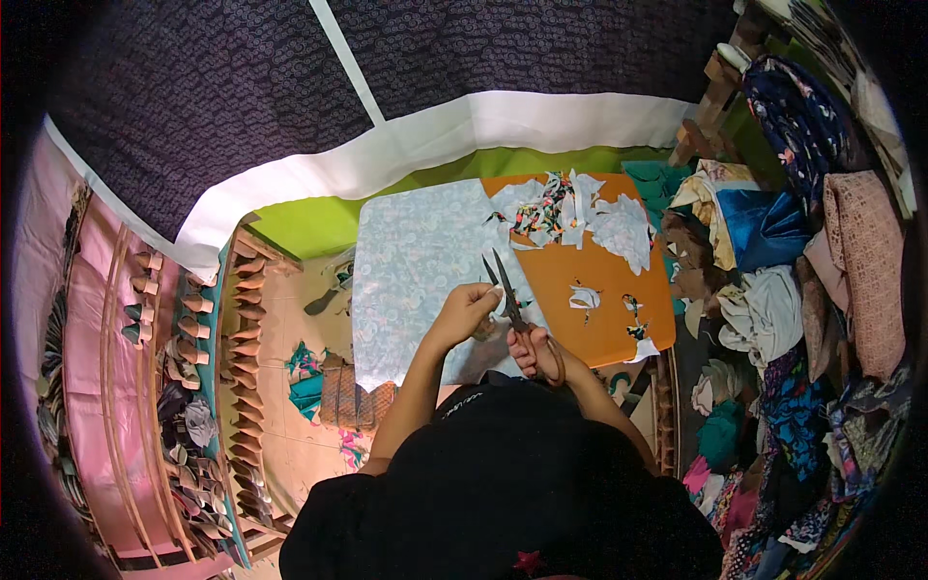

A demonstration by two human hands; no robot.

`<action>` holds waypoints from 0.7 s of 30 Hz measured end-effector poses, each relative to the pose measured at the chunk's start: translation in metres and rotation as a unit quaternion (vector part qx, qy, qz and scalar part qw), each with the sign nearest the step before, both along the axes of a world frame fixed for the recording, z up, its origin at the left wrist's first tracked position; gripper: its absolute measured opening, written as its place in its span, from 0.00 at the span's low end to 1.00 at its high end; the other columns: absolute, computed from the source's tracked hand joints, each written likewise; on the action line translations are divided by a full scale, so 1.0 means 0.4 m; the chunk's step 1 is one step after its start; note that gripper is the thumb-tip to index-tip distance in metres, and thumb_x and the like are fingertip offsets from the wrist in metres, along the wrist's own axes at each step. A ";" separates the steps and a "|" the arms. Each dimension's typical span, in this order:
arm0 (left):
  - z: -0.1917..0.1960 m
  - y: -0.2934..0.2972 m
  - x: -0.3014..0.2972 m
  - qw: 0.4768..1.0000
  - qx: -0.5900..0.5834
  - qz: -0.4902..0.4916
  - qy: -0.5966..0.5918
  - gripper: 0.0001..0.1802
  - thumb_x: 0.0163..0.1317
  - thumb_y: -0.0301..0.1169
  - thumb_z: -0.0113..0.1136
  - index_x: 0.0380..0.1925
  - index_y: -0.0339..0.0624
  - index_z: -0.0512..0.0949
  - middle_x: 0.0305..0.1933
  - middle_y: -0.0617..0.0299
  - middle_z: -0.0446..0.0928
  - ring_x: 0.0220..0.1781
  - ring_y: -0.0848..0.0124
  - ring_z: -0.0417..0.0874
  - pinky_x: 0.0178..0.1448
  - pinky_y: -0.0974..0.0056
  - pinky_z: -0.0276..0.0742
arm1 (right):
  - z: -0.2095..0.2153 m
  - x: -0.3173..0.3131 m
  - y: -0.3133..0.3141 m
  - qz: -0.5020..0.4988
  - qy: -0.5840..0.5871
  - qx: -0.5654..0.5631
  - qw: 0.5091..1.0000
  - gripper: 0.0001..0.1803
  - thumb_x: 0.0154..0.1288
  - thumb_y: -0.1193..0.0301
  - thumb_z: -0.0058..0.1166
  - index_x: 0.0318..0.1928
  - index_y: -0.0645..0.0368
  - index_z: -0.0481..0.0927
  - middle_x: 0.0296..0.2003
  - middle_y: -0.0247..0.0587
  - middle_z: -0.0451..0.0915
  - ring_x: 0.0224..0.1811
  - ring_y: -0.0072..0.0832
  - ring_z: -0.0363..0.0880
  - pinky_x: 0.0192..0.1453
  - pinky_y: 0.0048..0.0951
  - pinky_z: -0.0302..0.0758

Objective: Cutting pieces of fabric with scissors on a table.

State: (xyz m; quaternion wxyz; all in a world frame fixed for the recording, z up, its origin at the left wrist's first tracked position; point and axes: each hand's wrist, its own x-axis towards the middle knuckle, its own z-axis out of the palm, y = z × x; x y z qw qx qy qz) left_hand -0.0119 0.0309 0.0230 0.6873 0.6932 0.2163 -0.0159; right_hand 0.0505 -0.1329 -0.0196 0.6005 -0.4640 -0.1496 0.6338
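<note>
My right hand [535, 355] is wrapped round the handles of a pair of large dark scissors [515, 311]. Their blades point away from me and stand slightly apart. Just left of the blades, my left hand [468, 313] is closed in a pinch; a small pale bit shows at its fingertips, too small to name. Beneath both hands lies a whitish cloth [416, 256] with a faint pattern showing through, spread over the left part of an orange tabletop [561, 275]. Cut floral scraps [556, 208] and white scraps [623, 230] lie at the table's far right.
Small cut pieces [583, 298] lie on the orange surface. Piled fabrics, including a blue cloth [762, 227] and a white one [764, 309], crowd the right. Racks of shoe-shaped forms [248, 362] stand at left. A dark patterned cloth [232, 106] hangs ahead.
</note>
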 end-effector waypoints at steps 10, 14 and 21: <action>-0.046 -0.006 0.017 0.975 -0.059 0.031 -0.213 0.19 0.56 0.33 0.49 0.46 0.39 0.60 0.42 0.55 0.71 0.38 0.74 0.72 0.41 0.71 0.67 | 0.014 0.001 -0.002 0.063 0.124 0.122 0.983 0.45 0.25 0.27 0.39 0.32 0.55 0.60 0.18 0.25 0.54 0.15 0.13 0.50 0.17 0.13 0.51; -0.077 0.004 0.014 0.949 -0.240 -0.029 -0.202 0.25 0.53 0.38 0.53 0.47 0.35 0.61 0.41 0.54 0.72 0.39 0.70 0.73 0.45 0.66 0.65 | 0.025 -0.001 -0.004 0.071 0.103 0.116 0.985 0.45 0.24 0.27 0.39 0.32 0.56 0.60 0.18 0.25 0.54 0.15 0.12 0.50 0.17 0.13 0.51; -0.181 0.017 0.014 0.940 -0.279 0.017 -0.196 0.14 0.54 0.35 0.53 0.35 0.36 0.70 0.29 0.65 0.72 0.29 0.78 0.69 0.35 0.73 0.64 | 0.046 -0.003 -0.005 0.052 0.058 0.056 0.995 0.34 0.43 0.35 0.42 0.33 0.56 0.61 0.19 0.24 0.54 0.16 0.12 0.49 0.18 0.13 0.51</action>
